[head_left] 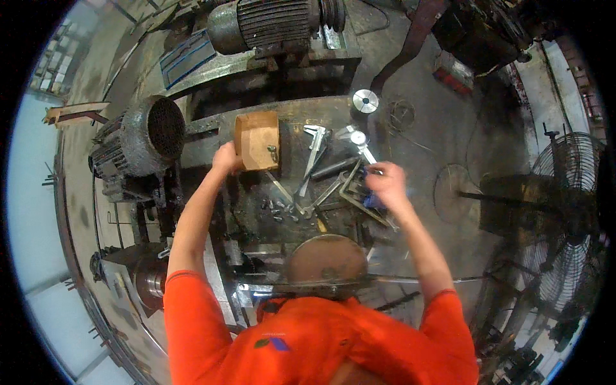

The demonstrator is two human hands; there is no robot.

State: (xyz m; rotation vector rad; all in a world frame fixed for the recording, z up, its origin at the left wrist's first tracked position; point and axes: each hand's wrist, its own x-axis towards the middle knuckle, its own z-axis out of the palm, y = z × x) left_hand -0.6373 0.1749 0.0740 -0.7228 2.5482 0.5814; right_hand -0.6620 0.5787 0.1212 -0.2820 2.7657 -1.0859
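My left hand (226,158) grips the left side of an open cardboard box (256,120), its fingers partly hidden by the wall. A few small dark metal parts (273,153) lie inside the box. My right hand (387,182) is closed at the near end of a dial caliper (366,151), whose round white dial and jaws point away from me. To the left of it, a vernier caliper (314,149) lies on the dark metal workbench (212,144). Between the hands are a dark rod (335,168) and several wrenches or hex keys (333,187).
Several small bolts or fittings (280,208) lie scattered near the bench's front. A round brown stool top (328,258) is right by my body. An electric motor (138,144) stands at left, another motor (276,25) at the back. A caged fan (564,179) stands at right.
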